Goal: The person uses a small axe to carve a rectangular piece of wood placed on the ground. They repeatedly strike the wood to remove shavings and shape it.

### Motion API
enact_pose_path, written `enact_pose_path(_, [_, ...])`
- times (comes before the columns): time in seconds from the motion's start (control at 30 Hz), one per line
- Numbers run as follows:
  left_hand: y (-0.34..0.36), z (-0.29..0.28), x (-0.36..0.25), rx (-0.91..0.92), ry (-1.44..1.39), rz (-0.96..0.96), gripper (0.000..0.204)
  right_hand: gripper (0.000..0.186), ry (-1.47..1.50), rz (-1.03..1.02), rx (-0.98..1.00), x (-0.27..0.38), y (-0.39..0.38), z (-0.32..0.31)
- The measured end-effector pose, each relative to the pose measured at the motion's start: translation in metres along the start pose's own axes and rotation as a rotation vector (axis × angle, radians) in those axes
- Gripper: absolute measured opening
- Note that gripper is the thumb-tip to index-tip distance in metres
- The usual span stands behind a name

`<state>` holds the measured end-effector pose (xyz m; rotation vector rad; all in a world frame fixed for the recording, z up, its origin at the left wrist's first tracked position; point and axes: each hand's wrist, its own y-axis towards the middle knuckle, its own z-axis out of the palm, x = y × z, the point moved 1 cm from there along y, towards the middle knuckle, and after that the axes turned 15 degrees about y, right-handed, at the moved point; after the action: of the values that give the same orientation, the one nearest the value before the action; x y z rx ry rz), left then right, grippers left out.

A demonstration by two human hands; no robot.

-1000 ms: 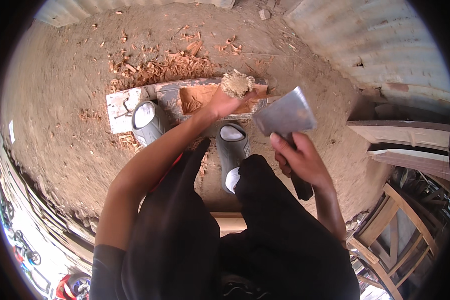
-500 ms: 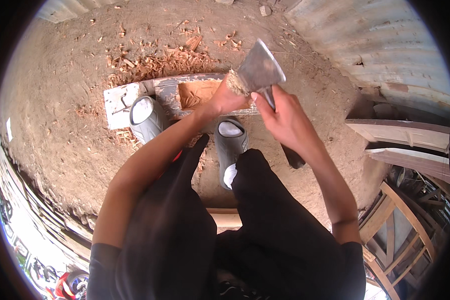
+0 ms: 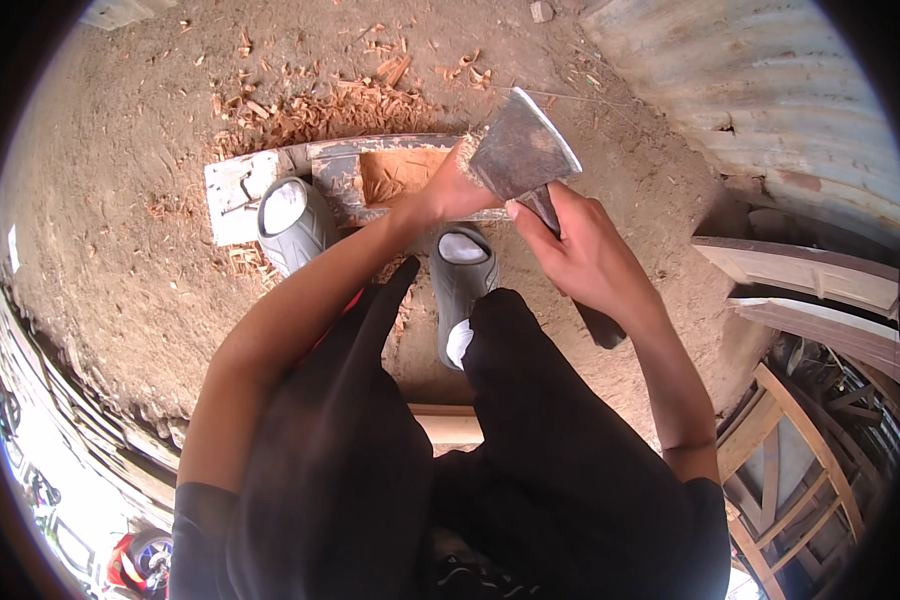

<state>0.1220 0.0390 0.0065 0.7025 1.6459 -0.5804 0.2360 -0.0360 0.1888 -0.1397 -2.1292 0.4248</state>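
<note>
My right hand [image 3: 585, 245] is wrapped round the handle of an axe [image 3: 520, 152], whose broad, fan-shaped steel head points up and away from me. The butt of its dark handle sticks out below my palm. My left hand [image 3: 455, 188] holds a tan, fibrous clump [image 3: 469, 152] against the left side of the axe head; its fingertips are partly hidden behind the steel. Under both hands lies a worn, curved wooden board [image 3: 335, 177] with flaking grey and white paint. A rectangular recess [image 3: 402, 177] of bare reddish wood in it holds loose shavings.
My feet are in grey clogs, the left shoe [image 3: 305, 240] resting on the board and the right shoe [image 3: 462, 285] beside it. Wood shavings [image 3: 340, 110] are heaped beyond. A corrugated metal wall [image 3: 760, 90] and stacked panels [image 3: 800, 268] stand right, near a wooden frame [image 3: 805, 430].
The axe head has tilted and shifted slightly right and toward me, its handle butt swinging right. My left hand stays beside it with the clump.
</note>
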Motion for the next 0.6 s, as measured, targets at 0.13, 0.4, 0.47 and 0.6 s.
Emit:
enact_pose_path(0.13, [-0.005, 0.004, 0.020, -0.049, 0.089, 0.085, 0.041, 0.031, 0.096, 0.187, 0.051, 0.044, -0.002, -0.019])
enact_pose_path(0.4, [-0.016, 0.001, 0.029, -0.046, 0.239, -0.005, 0.041, 0.039, 0.272, 0.044, -0.329, 0.051, -0.025, -0.009])
enact_pose_path(0.47, [-0.008, 0.008, 0.025, -0.068, 0.125, 0.084, 0.040, 0.040, 0.034, 0.055, -0.205, 0.011, -0.025, 0.004])
enact_pose_path(0.6, [-0.008, -0.003, 0.011, -0.034, -0.077, 0.147, 0.037, 0.041, -0.062, 0.009, 0.013, 0.008, -0.011, 0.000])
